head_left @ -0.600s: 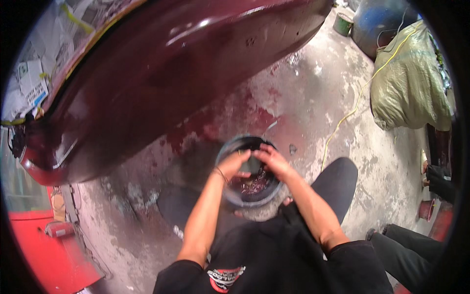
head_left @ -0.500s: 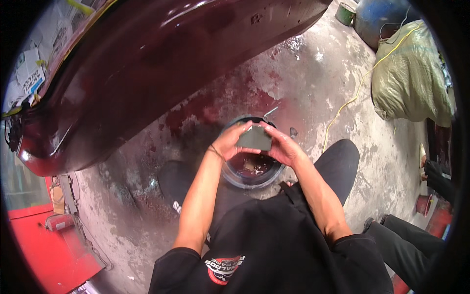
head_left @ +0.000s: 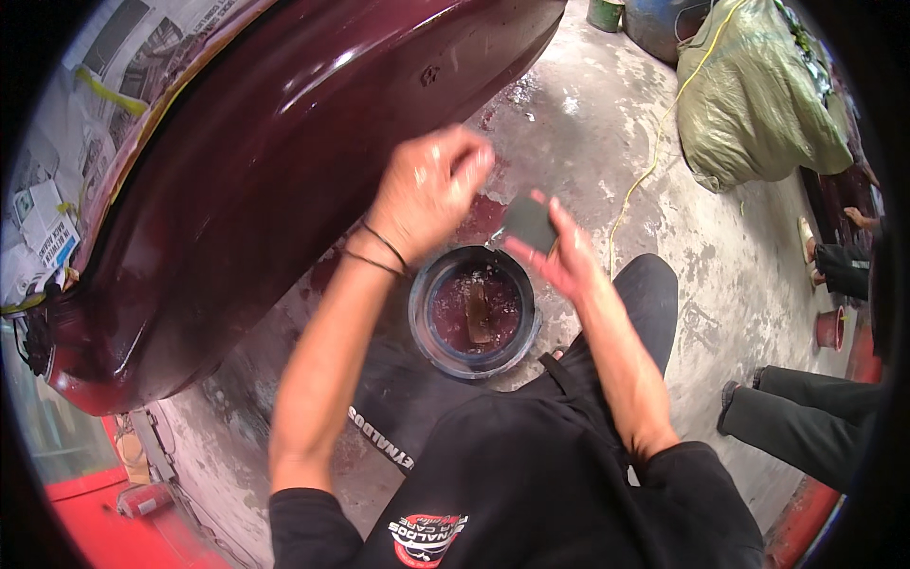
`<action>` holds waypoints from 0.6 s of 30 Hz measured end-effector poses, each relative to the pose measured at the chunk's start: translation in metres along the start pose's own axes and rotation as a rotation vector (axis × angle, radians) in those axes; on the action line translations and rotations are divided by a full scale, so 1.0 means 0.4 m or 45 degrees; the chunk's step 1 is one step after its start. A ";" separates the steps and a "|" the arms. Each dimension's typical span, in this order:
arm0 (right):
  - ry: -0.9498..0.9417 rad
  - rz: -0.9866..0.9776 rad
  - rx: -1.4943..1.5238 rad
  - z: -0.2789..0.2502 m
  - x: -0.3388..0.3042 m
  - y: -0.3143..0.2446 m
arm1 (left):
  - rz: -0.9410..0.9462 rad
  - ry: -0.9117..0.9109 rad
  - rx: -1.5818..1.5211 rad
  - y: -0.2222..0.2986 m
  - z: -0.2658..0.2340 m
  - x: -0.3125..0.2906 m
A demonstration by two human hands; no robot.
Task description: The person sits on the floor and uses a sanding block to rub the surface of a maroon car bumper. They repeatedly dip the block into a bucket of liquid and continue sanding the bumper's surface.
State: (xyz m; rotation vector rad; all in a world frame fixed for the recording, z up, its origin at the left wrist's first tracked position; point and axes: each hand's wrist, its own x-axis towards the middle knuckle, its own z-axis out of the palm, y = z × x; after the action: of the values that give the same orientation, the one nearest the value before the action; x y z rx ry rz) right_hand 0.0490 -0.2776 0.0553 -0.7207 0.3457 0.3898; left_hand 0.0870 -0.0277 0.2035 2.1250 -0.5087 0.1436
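Observation:
My right hand (head_left: 574,258) holds a dark grey-green sandpaper sheet (head_left: 531,224) to the right of the bucket's far rim, with thumb and fingers around its edges. Up and to the left, apart from the sheet, my left hand (head_left: 427,190) hangs in front of the car panel. Its fingers are curled, but motion smears them, and whether anything is in them is hidden. A black bucket (head_left: 424,334) stands on the floor between my legs, below both hands. Reddish, foamy liquid fills it, and a brownish strip (head_left: 477,311) lies in the liquid.
A glossy dark-red car body panel (head_left: 256,180) runs along the left, with newspaper masking (head_left: 142,57) behind it. A yellow cord (head_left: 654,156) crosses the floor toward a pale green sack (head_left: 749,104). Another person's legs (head_left: 806,417) stand at the right. A red cabinet (head_left: 95,512) is lower left.
My left hand has let go of the sandpaper sheet and moved up and left. My right hand has shifted right with the sheet, away from over the bucket.

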 end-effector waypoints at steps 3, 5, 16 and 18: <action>0.121 -0.440 -0.142 0.179 0.086 -0.142 | 0.571 0.198 0.391 0.118 -0.161 0.136; 0.283 -0.735 -0.304 0.331 0.130 -0.208 | 0.829 0.291 0.710 0.179 -0.243 0.212; 0.227 -1.652 -1.323 0.481 0.411 0.032 | 0.557 -0.264 1.331 0.078 -0.332 0.300; 0.231 -1.752 -1.197 0.455 0.508 -0.169 | 0.538 -0.236 1.302 0.071 -0.322 0.298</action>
State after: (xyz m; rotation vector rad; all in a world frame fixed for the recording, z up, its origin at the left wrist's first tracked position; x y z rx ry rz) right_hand 0.2883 -0.1524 0.1330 -1.7129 -0.2515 -0.9029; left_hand 0.1952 0.0271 0.3335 2.9947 -1.1749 0.5410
